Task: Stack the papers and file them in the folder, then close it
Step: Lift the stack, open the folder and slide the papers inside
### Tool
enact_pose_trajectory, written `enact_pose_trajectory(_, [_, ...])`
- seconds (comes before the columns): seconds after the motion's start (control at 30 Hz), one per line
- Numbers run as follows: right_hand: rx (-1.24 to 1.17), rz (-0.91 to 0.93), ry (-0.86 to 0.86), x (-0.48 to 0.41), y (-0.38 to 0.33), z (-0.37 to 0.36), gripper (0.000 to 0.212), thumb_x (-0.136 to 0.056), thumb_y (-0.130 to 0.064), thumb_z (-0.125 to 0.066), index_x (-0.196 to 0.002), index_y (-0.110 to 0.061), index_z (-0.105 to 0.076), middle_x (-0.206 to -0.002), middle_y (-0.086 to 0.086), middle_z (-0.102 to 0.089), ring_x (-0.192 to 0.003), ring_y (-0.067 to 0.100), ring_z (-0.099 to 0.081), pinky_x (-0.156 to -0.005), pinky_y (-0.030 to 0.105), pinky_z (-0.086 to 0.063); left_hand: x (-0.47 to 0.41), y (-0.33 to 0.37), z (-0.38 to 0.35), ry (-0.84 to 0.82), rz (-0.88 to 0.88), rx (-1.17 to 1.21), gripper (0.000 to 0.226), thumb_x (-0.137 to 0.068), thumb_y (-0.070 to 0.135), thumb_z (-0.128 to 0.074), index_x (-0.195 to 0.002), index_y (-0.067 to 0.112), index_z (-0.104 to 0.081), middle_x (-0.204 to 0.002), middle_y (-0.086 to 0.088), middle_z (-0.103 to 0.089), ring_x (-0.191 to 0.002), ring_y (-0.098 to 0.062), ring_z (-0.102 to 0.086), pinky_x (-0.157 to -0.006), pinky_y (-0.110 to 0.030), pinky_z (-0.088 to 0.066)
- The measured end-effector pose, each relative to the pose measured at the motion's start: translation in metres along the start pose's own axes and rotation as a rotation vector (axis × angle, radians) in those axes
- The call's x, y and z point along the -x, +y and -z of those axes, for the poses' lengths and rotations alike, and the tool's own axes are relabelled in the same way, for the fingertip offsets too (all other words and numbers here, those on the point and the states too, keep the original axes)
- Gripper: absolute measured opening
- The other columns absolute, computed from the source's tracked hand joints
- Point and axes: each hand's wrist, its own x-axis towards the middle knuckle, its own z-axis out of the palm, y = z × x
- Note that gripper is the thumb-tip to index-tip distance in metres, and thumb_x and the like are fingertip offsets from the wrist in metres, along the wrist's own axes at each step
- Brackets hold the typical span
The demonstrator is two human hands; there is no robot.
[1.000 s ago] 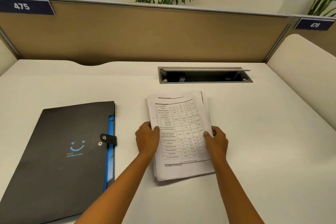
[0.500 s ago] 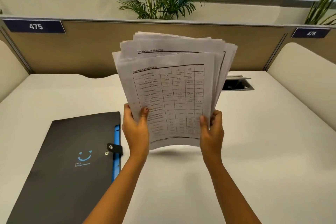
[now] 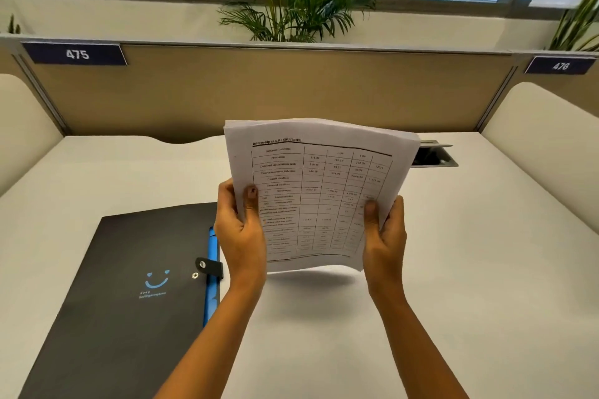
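White papers (image 3: 324, 185) printed with a black-lined table; black folder (image 3: 129, 295) bearing a light-blue smile mark, blue inner edge showing; off-white bench (image 3: 470, 269); tan partition (image 3: 259, 87) with navy number plates (image 3: 76, 54) in white digits

Left hand (image 3: 241, 233) and right hand (image 3: 385, 236) gripping upright papers (image 3: 321, 185) above desk (image 3: 470, 269), closed folder (image 3: 129, 301) beside

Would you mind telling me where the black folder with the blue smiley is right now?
The black folder lies closed on the white desk at lower left, just left of the left hand.
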Motion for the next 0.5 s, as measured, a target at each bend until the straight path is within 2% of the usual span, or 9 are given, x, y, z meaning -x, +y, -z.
enact_pose_trajectory(0.13, [-0.040, -0.022, -0.054, 0.007, 0.001, 0.005, 0.023, -0.098, -0.012, -0.036, -0.098, -0.032, -0.045, -0.101, -0.019, -0.057, -0.087, -0.010, -0.062, -0.059, 0.009, -0.053, 0.003, -0.009, 0.007, -0.035, 0.019, -0.010, 0.027, -0.095, 0.025, -0.046, -0.119, 0.013, -0.044, -0.103, 0.005, -0.061, -0.092, -0.015, -0.065, -0.069, -0.019, -0.061])
enact_pose_trajectory(0.23, [-0.043, -0.063, -0.028, 0.015, 0.008, 0.003, 0.033, -0.098, -0.002, -0.029, -0.099, -0.031, -0.047, -0.098, -0.017, -0.057, -0.084, -0.013, -0.059, -0.061, 0.007, -0.051, 0.008, -0.016, 0.009, -0.089, 0.041, -0.057, 0.014, -0.096, 0.022, -0.046, -0.110, 0.021, -0.047, -0.102, 0.008, -0.061, -0.093, -0.014, -0.063, -0.068, -0.020, -0.061])
enact_pose_trajectory(0.33, [-0.031, -0.075, -0.013, 0.015, 0.010, 0.001, 0.039, -0.098, 0.001, -0.028, -0.098, -0.033, -0.046, -0.091, -0.024, -0.058, -0.084, -0.011, -0.060, -0.061, 0.009, -0.052, 0.011, -0.015, 0.011, -0.068, 0.029, -0.070, 0.010, -0.096, 0.018, -0.046, -0.105, 0.023, -0.048, -0.099, 0.016, -0.059, -0.095, -0.013, -0.063, -0.068, -0.014, -0.059])
enact_pose_trajectory(0.4, [-0.026, -0.069, -0.006, 0.015, 0.010, 0.001, 0.037, -0.098, 0.003, -0.028, -0.095, -0.030, -0.045, -0.083, -0.028, -0.059, -0.081, -0.007, -0.061, -0.059, 0.011, -0.052, 0.011, -0.013, 0.014, -0.057, 0.020, -0.057, 0.009, -0.096, 0.019, -0.046, -0.104, 0.021, -0.048, -0.098, 0.016, -0.060, -0.094, -0.015, -0.064, -0.070, -0.019, -0.060])
enact_pose_trajectory(0.5, [-0.013, -0.074, -0.006, 0.017, 0.013, 0.002, 0.033, -0.098, 0.001, -0.028, -0.094, -0.027, -0.045, -0.084, -0.026, -0.060, -0.081, -0.005, -0.062, -0.058, 0.012, -0.053, 0.011, -0.015, 0.016, -0.069, 0.056, -0.028, 0.013, -0.094, 0.025, -0.047, -0.106, 0.020, -0.049, -0.098, 0.011, -0.063, -0.092, -0.015, -0.065, -0.073, -0.026, -0.060])
